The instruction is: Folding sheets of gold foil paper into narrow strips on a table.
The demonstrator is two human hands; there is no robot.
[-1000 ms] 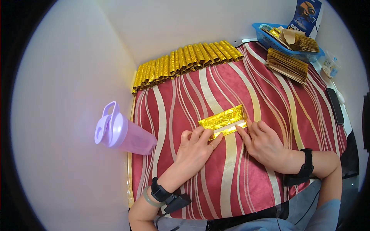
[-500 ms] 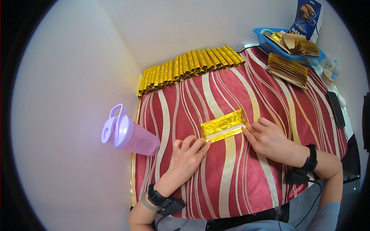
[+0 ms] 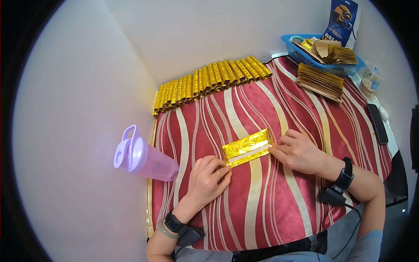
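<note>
A sheet of shiny gold foil paper [image 3: 245, 146] lies slightly tilted on the striped cloth before me, with a pale strip running along it near its closer long edge. My left hand [image 3: 208, 180] has its fingers bent together at the sheet's near left corner, thumb and forefinger closed on it. At the right end, my right hand [image 3: 300, 153] pinches the edge between thumb and forefinger, the other fingers curled. Farther back, a long row of rolled gold paper tubes [image 3: 214, 78] lies side by side, several on top of others.
Left of my hands stands a lilac shaker bottle [image 3: 150, 159]. A stack of folded brown-gold papers [image 3: 321, 82] rests at the right, before a blue basket [image 3: 297, 53] of more papers. Beyond are a clear plastic cup [image 3: 371, 78] and a black phone [image 3: 377, 123]. Red-and-cream striped cloth [image 3: 279, 209] covers the table.
The whole view has shifted slightly, moving everything a little left and down. My left fingers have drawn closer together at the foil paper's corner. The right hand keeps its pinch.
</note>
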